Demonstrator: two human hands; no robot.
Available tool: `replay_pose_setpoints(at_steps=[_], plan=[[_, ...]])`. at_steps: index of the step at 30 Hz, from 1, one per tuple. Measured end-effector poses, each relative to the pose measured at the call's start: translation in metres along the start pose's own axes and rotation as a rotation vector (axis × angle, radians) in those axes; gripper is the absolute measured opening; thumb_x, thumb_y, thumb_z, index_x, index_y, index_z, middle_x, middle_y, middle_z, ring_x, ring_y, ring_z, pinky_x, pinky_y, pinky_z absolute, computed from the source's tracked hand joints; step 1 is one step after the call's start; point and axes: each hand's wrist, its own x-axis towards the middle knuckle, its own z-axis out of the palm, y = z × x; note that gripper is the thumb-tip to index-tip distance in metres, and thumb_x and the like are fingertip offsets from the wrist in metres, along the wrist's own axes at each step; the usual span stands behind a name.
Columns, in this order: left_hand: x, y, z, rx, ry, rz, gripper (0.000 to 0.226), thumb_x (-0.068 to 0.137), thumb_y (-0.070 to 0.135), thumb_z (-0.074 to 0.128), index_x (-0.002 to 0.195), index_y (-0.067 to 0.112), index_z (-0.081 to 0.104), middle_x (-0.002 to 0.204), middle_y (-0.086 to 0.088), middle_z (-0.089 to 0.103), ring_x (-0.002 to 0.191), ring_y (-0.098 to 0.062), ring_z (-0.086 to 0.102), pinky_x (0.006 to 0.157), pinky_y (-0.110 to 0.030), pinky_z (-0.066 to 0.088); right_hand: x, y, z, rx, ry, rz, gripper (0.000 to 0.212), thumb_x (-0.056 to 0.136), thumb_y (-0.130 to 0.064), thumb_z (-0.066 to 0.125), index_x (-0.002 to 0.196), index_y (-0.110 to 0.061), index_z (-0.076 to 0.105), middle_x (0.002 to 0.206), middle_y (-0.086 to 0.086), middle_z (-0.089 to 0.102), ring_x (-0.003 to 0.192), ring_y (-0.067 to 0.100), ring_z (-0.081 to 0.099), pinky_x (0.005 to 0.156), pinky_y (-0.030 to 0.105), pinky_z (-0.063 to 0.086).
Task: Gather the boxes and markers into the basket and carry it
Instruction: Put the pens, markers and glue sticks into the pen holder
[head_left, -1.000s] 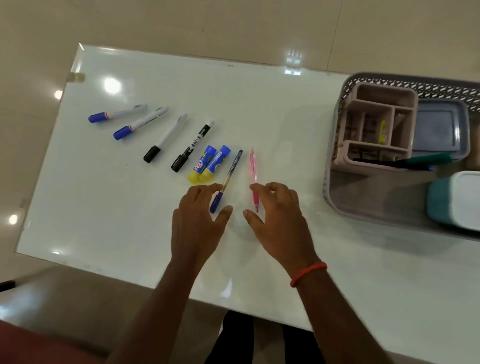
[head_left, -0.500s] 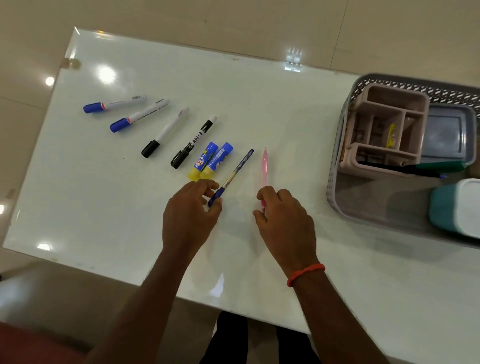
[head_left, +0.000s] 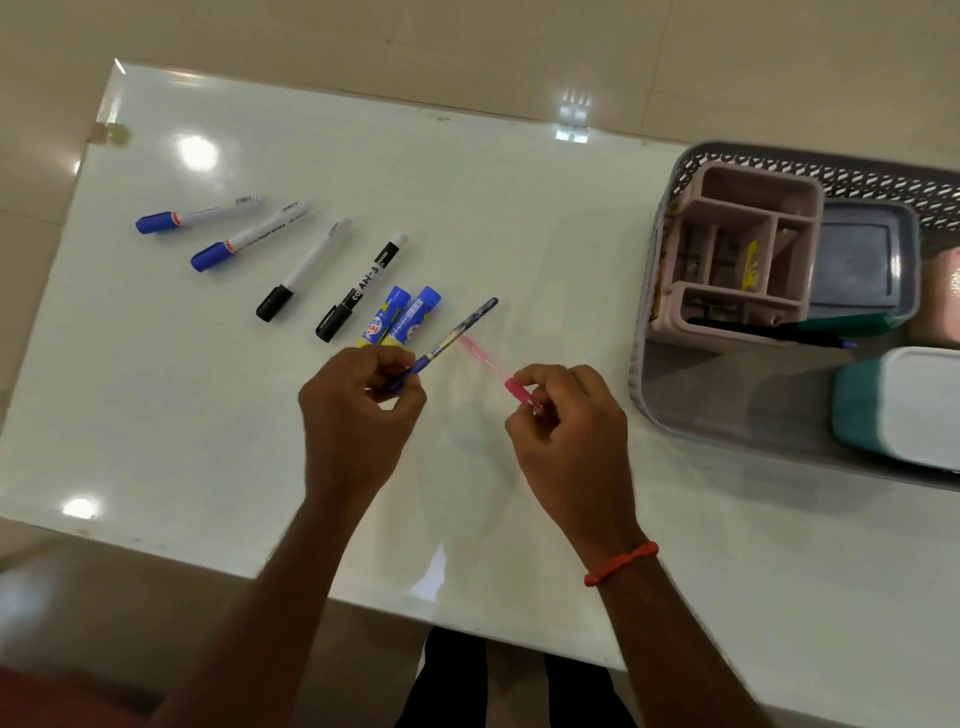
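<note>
Glossy white table (head_left: 519, 234), tan tile floor (head_left: 467, 41) around it. Near edge: left hand (head_left: 358, 415) pinches blue pen (head_left: 457, 330) by its near end, right hand (head_left: 566, 431) pinches pink pen (head_left: 488, 364) the same way; shafts angle away, tips converging. Basket (head_left: 642, 338) sits off to the right, so right hand is nearer. Farther out: two glue sticks (head_left: 410, 322), then four markers (head_left: 306, 267) fanned leftward, well apart from basket.

Your table (head_left: 519, 208) is glossy and smooth, mirroring lights (it looks like white glass). The basket (head_left: 643, 364) is grey perforated plastic, and the organizer (head_left: 758, 179) in it is matt pink plastic. The markers (head_left: 306, 267) and blue pen (head_left: 462, 327) are smooth plastic; the pink pen (head_left: 483, 358) looks translucent.
</note>
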Motion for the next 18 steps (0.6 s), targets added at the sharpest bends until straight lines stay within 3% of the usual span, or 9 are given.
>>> replay_pose_setpoints(at_steps=[2,5,10,15,18], plan=[[0.004,0.009,0.0,-0.074,0.039,-0.004,0.019,0.079,-0.001,0.075,0.096,0.008,0.074,0.09,-0.003,0.073,0.079,-0.013,0.072,0.076,-0.029,0.061,0.002,-0.005,-0.012,0.184,0.091,0.021,0.022,0.081,0.002,0.067,0.096,-0.011,0.074,0.091,0.003,0.061,0.07,0.008,0.057,0.065,0.011,0.048],[0.007,0.032,0.001,-0.191,0.056,0.008,0.018,0.083,0.0,0.075,0.1,0.005,0.073,0.093,-0.006,0.073,0.083,-0.015,0.073,0.078,-0.026,0.06,0.004,-0.011,-0.037,0.34,0.2,0.004,0.02,0.081,0.004,0.069,0.092,-0.012,0.073,0.089,0.003,0.062,0.074,0.01,0.061,0.066,0.015,0.051],[0.011,0.073,0.01,-0.397,0.059,0.056,0.021,0.086,0.004,0.077,0.105,0.005,0.068,0.095,-0.005,0.072,0.084,-0.01,0.071,0.079,-0.022,0.056,0.004,-0.013,-0.082,0.471,0.349,-0.009,0.014,0.09,-0.008,0.07,0.104,-0.013,0.069,0.097,0.01,0.067,0.084,0.021,0.068,0.068,0.039,0.061],[0.008,0.11,0.02,-0.523,0.069,0.144,0.028,0.086,0.003,0.077,0.11,0.005,0.064,0.096,-0.007,0.07,0.087,-0.015,0.072,0.08,-0.027,0.057,0.013,-0.005,-0.133,0.414,0.499,-0.102,0.017,0.095,-0.019,0.067,0.109,-0.009,0.066,0.1,0.014,0.07,0.08,0.033,0.068,0.07,0.037,0.057],[0.008,0.128,0.026,-0.545,0.084,0.217,0.032,0.086,0.003,0.077,0.114,0.003,0.061,0.098,-0.008,0.069,0.088,-0.019,0.072,0.079,-0.032,0.059,0.021,0.001,-0.159,0.297,0.601,-0.187,0.019,0.096,-0.018,0.066,0.113,-0.008,0.062,0.108,0.001,0.066,0.085,0.016,0.067,0.076,0.028,0.053]])
